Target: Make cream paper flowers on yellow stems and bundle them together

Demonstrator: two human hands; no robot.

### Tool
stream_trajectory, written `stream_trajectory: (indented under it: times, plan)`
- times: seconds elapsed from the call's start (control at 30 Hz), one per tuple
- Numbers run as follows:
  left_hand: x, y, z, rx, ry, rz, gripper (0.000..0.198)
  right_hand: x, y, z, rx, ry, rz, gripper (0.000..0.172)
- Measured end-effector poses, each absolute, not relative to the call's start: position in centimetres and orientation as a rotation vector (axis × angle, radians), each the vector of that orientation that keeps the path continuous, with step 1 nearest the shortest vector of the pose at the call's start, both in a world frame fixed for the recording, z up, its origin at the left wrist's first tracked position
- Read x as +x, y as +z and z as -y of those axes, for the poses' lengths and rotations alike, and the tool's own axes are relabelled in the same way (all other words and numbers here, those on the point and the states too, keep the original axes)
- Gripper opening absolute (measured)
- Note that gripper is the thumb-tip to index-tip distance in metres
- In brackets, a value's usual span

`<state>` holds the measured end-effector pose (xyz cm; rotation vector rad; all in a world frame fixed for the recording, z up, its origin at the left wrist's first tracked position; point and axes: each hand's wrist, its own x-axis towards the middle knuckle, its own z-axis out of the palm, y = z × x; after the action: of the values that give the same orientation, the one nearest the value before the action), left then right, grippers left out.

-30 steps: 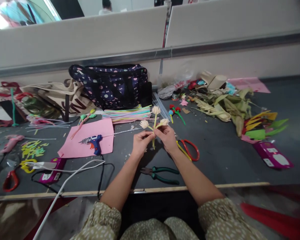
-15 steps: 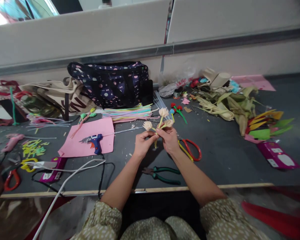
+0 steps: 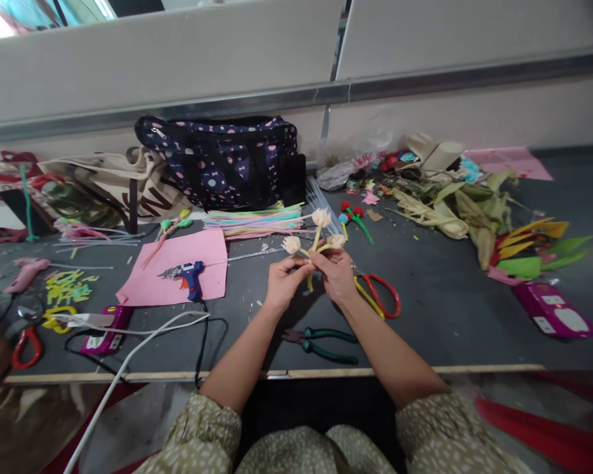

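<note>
Cluttered dark grey table (image 3: pixel 449 316) lies under both hands, left hand (image 3: pixel 282 284) and right hand (image 3: pixel 337 276) pinching the pale-yellow stems of three cream paper flowers (image 3: pixel 315 232) together, upright, heads splayed above the red-handled scissors (image 3: pixel 378 295).

The flower sprig (image 3: pixel 315 238) carries three cream, ruffled blooms on thin yellow-green stems that fan apart above and join in one stalk below; it stands nearly upright, pinched at the join between left hand (image 3: pixel 282 284) and right hand (image 3: pixel 337 276)
</note>
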<state>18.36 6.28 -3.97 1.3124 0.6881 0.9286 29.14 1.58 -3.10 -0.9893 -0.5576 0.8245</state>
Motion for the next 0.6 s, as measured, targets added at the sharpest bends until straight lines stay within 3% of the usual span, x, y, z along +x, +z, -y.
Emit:
stream_trajectory:
  times: [0.6]
  plan:
    - [17.8, -2.9, -7.6, 1.014, 1.158, -0.780, 0.020, 28.9, -3.4, -1.2, -1.235, 0.860, 0.990, 0.031]
